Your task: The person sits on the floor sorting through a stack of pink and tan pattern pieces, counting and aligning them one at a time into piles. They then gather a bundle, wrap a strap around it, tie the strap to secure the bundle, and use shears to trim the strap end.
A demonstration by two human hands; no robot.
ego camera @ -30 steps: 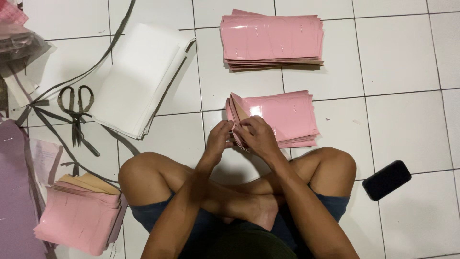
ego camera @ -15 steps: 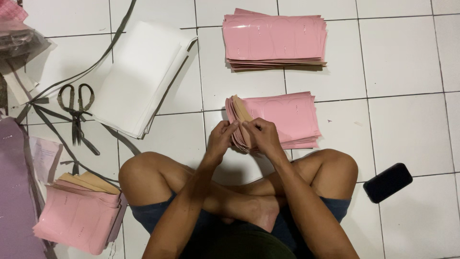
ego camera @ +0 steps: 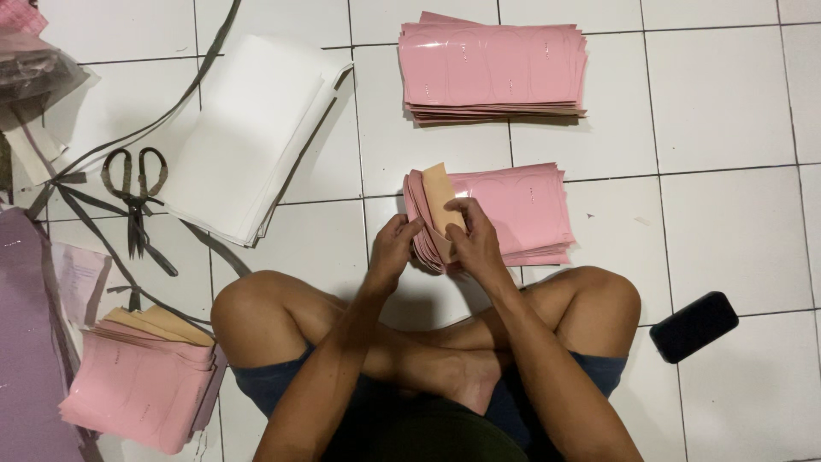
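Observation:
I sit cross-legged on a white tiled floor. Both hands work at the left end of a near stack of glossy pink sheets [ego camera: 522, 210]. My left hand [ego camera: 392, 250] fans the curled left edges of the sheets. My right hand [ego camera: 473, 239] pinches one sheet bent upright, its tan back [ego camera: 440, 192] facing me. A second, taller pink stack [ego camera: 493, 68] lies flat farther away, untouched.
A pile of white sheets [ego camera: 248, 137] lies at the upper left, with black scissors [ego camera: 135, 190] and long dark strips beside it. Another pink and tan bundle [ego camera: 141, 381] sits by my left knee. A black phone [ego camera: 694, 326] lies at the right.
The left end of the near stack has been lifted and fanned further, and one sheet now stands bent up showing its tan back. Both hands stayed at that edge.

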